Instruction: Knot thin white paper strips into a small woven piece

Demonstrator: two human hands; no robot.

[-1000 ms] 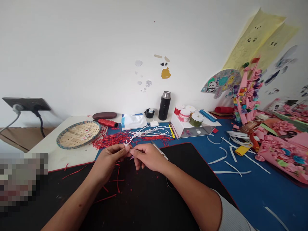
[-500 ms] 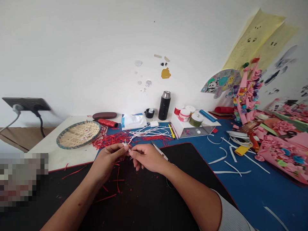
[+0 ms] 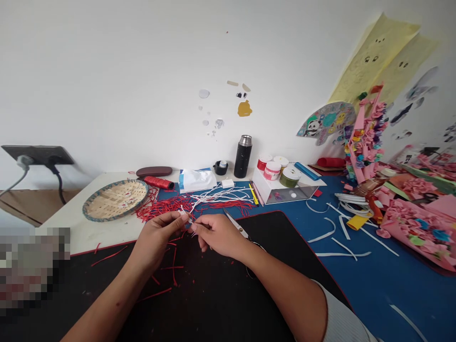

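My left hand (image 3: 156, 240) and my right hand (image 3: 217, 235) meet above the near edge of a black desk mat (image 3: 285, 228). Between their fingertips is a small white paper strip (image 3: 185, 216), with thin strands hanging below it. Its exact shape is partly hidden by my fingers. Steel scissors (image 3: 237, 224) lie just beyond my right hand, their handles mostly hidden under my wrist. A tangle of red paper strips (image 3: 166, 206) lies just past my left hand, and loose white paper strips (image 3: 221, 194) lie past my fingertips.
A woven bamboo tray (image 3: 114, 200) and a red thread spool (image 3: 159, 183) stand at the back left. Farther back are a black flask (image 3: 242, 156) and paint jars (image 3: 272, 171). Pink paper craftwork (image 3: 415, 232) fills the right side of the blue mat (image 3: 377, 285).
My hands have shifted slightly left and are turning the small white strip between my fingers. The whole view has also moved slightly.
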